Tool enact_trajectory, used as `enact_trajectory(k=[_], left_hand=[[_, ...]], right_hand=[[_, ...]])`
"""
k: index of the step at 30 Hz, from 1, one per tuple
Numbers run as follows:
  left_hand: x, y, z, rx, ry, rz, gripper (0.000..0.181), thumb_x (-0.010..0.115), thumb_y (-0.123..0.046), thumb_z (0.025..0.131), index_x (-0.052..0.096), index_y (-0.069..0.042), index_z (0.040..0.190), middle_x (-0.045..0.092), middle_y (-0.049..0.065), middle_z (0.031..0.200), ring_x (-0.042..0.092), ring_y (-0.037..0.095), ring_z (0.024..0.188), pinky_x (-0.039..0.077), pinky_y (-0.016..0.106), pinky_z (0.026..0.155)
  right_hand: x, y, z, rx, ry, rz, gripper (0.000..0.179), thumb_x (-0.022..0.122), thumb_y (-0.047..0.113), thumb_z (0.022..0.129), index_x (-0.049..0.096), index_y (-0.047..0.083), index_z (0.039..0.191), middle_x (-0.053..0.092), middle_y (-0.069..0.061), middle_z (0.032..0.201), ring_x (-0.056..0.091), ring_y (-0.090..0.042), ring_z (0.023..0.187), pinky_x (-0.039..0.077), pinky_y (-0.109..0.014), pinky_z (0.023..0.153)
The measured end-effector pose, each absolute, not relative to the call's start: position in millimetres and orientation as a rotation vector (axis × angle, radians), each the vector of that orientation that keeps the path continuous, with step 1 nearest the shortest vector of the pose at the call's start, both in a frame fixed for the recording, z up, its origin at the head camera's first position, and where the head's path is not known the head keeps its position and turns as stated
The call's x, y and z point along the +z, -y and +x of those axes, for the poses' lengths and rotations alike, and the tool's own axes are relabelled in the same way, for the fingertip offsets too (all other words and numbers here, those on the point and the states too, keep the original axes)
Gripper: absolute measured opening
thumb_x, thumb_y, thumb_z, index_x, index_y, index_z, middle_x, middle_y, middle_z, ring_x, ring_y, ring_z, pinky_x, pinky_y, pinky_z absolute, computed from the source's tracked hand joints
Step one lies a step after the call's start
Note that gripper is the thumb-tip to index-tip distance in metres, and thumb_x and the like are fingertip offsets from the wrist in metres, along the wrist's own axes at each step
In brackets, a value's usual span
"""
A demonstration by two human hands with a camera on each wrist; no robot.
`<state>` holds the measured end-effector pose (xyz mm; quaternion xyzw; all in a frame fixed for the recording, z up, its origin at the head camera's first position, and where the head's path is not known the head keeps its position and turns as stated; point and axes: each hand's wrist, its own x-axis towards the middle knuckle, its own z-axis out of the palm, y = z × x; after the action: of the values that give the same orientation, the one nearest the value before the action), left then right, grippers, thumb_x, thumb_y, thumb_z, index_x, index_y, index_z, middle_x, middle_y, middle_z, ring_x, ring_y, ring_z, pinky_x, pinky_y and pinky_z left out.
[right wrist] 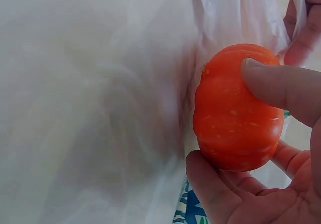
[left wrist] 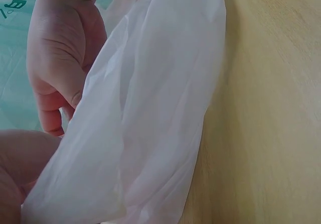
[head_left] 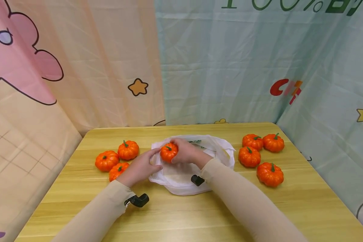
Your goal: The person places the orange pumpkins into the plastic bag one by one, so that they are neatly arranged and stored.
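Observation:
A small orange pumpkin (head_left: pixel 168 153) with a green stem is gripped in my right hand (head_left: pixel 184 151), thumb on one side and fingers on the other. It hangs over the mouth of a white plastic bag (head_left: pixel 181 174) lying open on the table. My left hand (head_left: pixel 142 167) holds the bag's left rim, and in the right wrist view the left fingers (right wrist: pixel 306 38) show against the bunched plastic. The left wrist view has the bag's side (left wrist: pixel 145 108) hanging in folds, with my right hand (left wrist: pixel 60 58) behind it; the pumpkin is hidden there.
Three more pumpkins (head_left: pixel 128 150) sit left of the bag, one partly behind my left hand. Several others (head_left: pixel 270 174) are grouped to its right. The wooden table (head_left: pixel 181 218) ends at printed curtains (head_left: pixel 214 67) at the back and sides.

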<state>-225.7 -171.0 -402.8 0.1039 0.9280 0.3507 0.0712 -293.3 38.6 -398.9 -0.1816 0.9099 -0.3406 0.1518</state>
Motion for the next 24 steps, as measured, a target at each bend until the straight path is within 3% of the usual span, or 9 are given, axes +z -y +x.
enact_trajectory(k=[9,13,16,19,24], left_hand=[[-402.9,171.3,-225.9,1.04,-2.8,0.323,0.073,0.078,-0.024,0.095,0.046,-0.013,0.16,0.052,0.019,0.159,0.059,0.03,0.119,0.05,0.053,0.112],[-403.3,172.0,-227.0,1.023,-2.803,0.301,0.073,0.078,-0.024,0.095,0.046,-0.013,0.16,0.052,0.019,0.158,0.06,0.027,0.105,0.054,0.043,0.096],[-403.8,172.6,-228.0,1.012,-2.803,0.283,0.074,0.079,-0.025,0.095,0.045,-0.013,0.16,0.054,0.019,0.156,0.059,0.025,0.095,0.051,0.036,0.083],[-404.1,173.3,-228.3,1.004,-2.809,0.287,0.074,0.079,-0.025,0.095,0.046,-0.013,0.16,0.054,0.019,0.156,0.059,0.025,0.098,0.052,0.036,0.086],[-403.9,173.7,-229.0,1.016,-2.803,0.282,0.075,0.079,-0.025,0.094,0.045,-0.013,0.16,0.054,0.019,0.156,0.059,0.024,0.091,0.051,0.035,0.079]], right_hand=[[-406.4,-35.9,-292.6,-0.978,-2.628,-0.458,0.079,0.084,0.003,0.082,0.048,0.016,0.152,0.053,-0.012,0.149,0.054,-0.032,0.13,0.046,-0.05,0.117],[-408.4,-34.1,-292.4,-0.989,-2.614,-0.44,0.082,0.084,0.004,0.084,0.045,0.016,0.154,0.051,-0.012,0.151,0.053,-0.032,0.131,0.045,-0.05,0.118],[-411.0,-33.5,-293.3,-1.001,-2.61,-0.44,0.082,0.084,0.004,0.084,0.044,0.015,0.155,0.051,-0.013,0.151,0.054,-0.033,0.131,0.046,-0.049,0.117],[-413.2,-33.4,-294.1,-1.015,-2.607,-0.445,0.08,0.084,0.004,0.085,0.045,0.014,0.154,0.052,-0.013,0.151,0.054,-0.033,0.131,0.046,-0.049,0.117],[-414.0,-33.8,-294.3,-1.021,-2.608,-0.44,0.08,0.084,0.005,0.085,0.046,0.015,0.155,0.053,-0.012,0.151,0.054,-0.032,0.131,0.046,-0.049,0.117]])
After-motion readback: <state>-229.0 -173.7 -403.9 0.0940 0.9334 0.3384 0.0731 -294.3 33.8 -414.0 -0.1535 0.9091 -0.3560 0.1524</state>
